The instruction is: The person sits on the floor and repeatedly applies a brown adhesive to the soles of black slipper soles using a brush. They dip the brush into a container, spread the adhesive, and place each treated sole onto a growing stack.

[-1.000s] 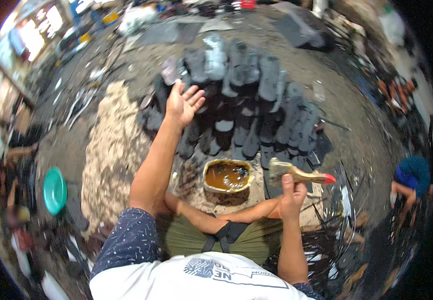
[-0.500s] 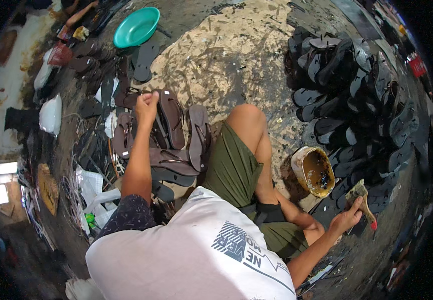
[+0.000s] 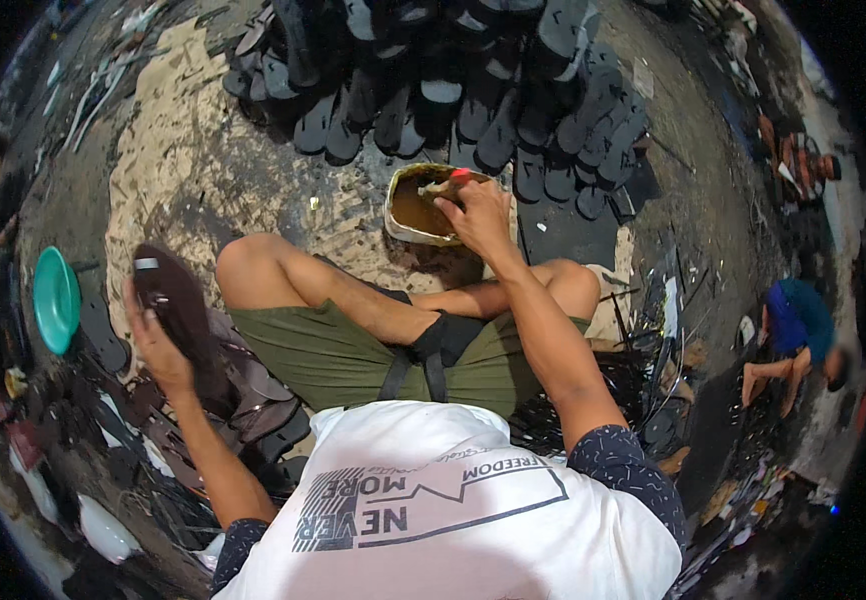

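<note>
Grubby floor, stained tan sheet (image 3: pixel 153 180) running upper left to centre of frame. Black sandals (image 3: pixel 498 125) heaped top centre. Right hand (image 3: pixel 478 215) grips brush (image 3: pixel 461 176), red handle tip up, over tub (image 3: pixel 415 235) of brown liquid, upper centre; can't tell from here if bristles are in. Left hand (image 3: pixel 160 352) has brown sandal (image 3: pixel 175 305) by its edge, left of frame. Teal basin (image 3: pixel 57 300) far left.

Light: fell brightest on the white shirt (image 3: pixel 593 530) | Shadow: darkened its lower middle | Blur: slightly softened the left hand (image 3: pixel 160 355) | Distortion: rim curved, corners blackened
</note>
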Demonstrator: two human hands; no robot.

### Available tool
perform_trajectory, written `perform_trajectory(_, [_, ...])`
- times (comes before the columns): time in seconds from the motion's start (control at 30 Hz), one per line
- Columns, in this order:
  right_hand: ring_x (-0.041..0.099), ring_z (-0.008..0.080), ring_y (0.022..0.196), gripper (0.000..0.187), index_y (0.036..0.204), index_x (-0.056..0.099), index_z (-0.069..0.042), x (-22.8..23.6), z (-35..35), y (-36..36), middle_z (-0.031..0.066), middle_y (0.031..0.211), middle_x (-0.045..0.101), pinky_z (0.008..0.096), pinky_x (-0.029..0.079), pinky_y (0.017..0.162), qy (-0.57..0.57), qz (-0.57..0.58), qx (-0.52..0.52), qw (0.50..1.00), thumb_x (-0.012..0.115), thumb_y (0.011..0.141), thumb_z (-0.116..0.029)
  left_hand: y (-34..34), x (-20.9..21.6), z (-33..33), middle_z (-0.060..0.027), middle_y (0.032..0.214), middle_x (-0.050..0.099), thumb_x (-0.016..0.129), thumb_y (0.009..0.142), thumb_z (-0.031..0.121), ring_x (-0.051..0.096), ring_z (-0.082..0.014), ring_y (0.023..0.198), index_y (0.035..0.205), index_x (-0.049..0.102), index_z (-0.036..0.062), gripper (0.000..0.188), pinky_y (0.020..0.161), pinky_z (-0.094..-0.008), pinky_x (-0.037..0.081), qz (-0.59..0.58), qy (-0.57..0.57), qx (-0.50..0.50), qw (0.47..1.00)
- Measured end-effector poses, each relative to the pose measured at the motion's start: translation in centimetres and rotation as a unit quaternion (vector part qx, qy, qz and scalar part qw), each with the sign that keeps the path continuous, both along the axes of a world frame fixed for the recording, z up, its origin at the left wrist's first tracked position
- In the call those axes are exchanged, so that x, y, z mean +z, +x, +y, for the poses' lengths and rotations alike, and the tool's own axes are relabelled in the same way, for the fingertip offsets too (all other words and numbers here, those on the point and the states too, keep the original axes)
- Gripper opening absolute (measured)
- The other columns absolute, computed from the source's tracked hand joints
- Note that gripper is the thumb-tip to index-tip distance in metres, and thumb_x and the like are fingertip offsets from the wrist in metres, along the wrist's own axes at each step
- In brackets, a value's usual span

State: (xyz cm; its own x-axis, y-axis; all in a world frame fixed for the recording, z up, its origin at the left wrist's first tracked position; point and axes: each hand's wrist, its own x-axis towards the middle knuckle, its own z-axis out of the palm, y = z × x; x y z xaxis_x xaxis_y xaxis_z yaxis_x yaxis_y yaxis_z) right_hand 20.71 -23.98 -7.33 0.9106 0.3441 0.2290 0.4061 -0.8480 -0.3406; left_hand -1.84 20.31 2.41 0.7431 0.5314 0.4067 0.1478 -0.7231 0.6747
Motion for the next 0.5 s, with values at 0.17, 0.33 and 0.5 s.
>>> perform_trajectory(0.17, [0.065, 0.032, 0.096, 0.024, 0.11, 0.076, -0.008, 6.2, -0.3, 0.1, 0.0105, 0.104, 0.07, 0.0397, 0.051, 0.09, 0.444, 0.071, -0.038, 0.893, 0.074, 0.087, -0.013, -0.1, -2.9, -4.6, -0.0163, 0.152, 0.046, 0.051, 0.107, 0.03, 0.044, -0.0297, 0.14, 0.151, 0.044, 0.0043, 0.052, 0.114, -0.0406, 0.035, 0.106, -0.051, -0.054, 0.992])
perform_trajectory(0.33, [0.063, 0.0367, 0.092, 0.025, 0.106, 0.074, -0.01, 3.9, -10.9, -0.2, 0.0163, 0.099, 0.066, 0.0489, 0.05, 0.083, 0.051, 0.005, -0.009, 0.999, 0.075, 0.089, -0.028, 2.3, -1.6, -8.3, -0.0224, 0.155, 0.042, 0.069, 0.09, 0.058, 0.039, -0.0398, 0.142, 0.154, 0.04, 0.0048, 0.088, 0.118, -0.0476, 0.029, 0.117, 0.091, -0.121, 0.982])
perform_trajectory(0.5, [0.066, 0.019, 0.098, 0.034, 0.11, 0.073, -0.005, 12.5, -7.8, -0.4, 0.0064, 0.102, 0.073, 0.0371, 0.052, 0.086, 0.491, 0.04, -0.133, 0.86, 0.075, 0.093, -0.035, 5.9, 2.6, -10.2, -0.019, 0.139, 0.056, 0.084, 0.081, 0.039, 0.051, -0.0331, 0.129, 0.146, 0.046, -0.0032, 0.086, 0.11, -0.0429, 0.039, 0.053, -0.024, -0.054, 0.997])
